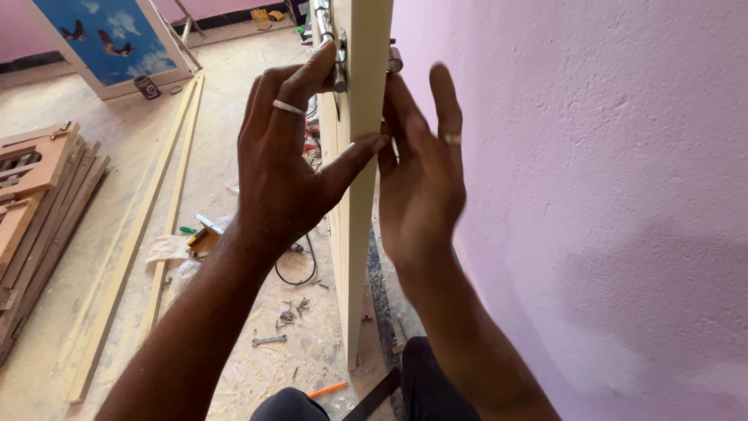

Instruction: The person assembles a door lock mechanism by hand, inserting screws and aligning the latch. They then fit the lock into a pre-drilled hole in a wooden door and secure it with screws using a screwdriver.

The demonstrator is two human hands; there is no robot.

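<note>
Left hand (284, 168) and right hand (421, 175), fingers spread, flank the cream door's edge (362, 156).

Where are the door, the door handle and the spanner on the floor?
door (360, 234): head view, on its narrow cream edge.
door handle (324, 23): head view, on the metal bar at the top.
spanner (269, 341): head view, on its shaft.

Smooth matt cream-painted wooden door (360, 195), shiny metal handle (323, 23), rough matt pink plaster wall (592, 195).

One head-worn view, close in.
It looks forward and down along the door edge (360, 195), pink wall (592, 195) right, floor (234, 117) left.
</note>
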